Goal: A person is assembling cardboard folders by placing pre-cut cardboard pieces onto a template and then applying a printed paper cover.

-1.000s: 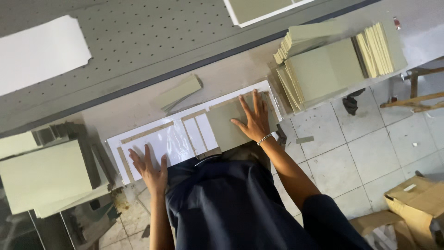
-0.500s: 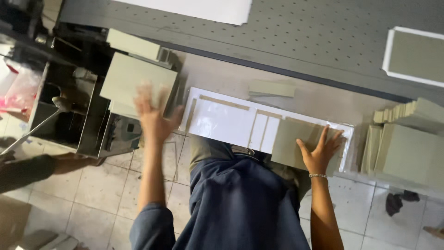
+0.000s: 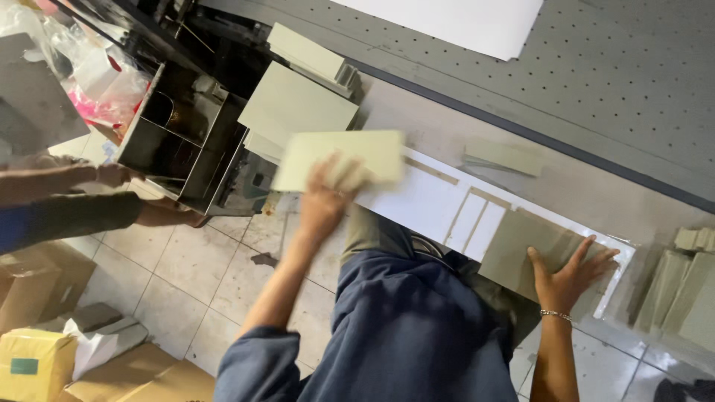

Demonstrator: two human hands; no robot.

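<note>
Gripping a pale board (image 3: 339, 158) by its near edge, the left hand (image 3: 325, 199) holds it lifted over the left end of the white sheet (image 3: 417, 205), fingers under the board and thumb side on top as far as the blur allows; the grip looks closed on it. Right hand (image 3: 570, 275) lies flat with fingers spread, pressing a grey-green board (image 3: 521, 242) down onto the right part of the sheet; it pinches nothing.

Judging by the layout, one large board is already set on the sheet, and two narrow white strips (image 3: 477, 222) sit in the middle between tan lines. The left panel of the sheet is bare, so the lifted board seems not yet placed. More boards wait in a stack (image 3: 298, 104) on the left and another stack (image 3: 685, 286) at the far right of the surface (image 3: 596, 186).

Left arm is stretched forward and slightly bent, wrist raised. Right arm reaches straight out, palm down, a bracelet (image 3: 555, 315) at the wrist. Another person's arm (image 3: 67, 193) shows at the left edge.
</note>
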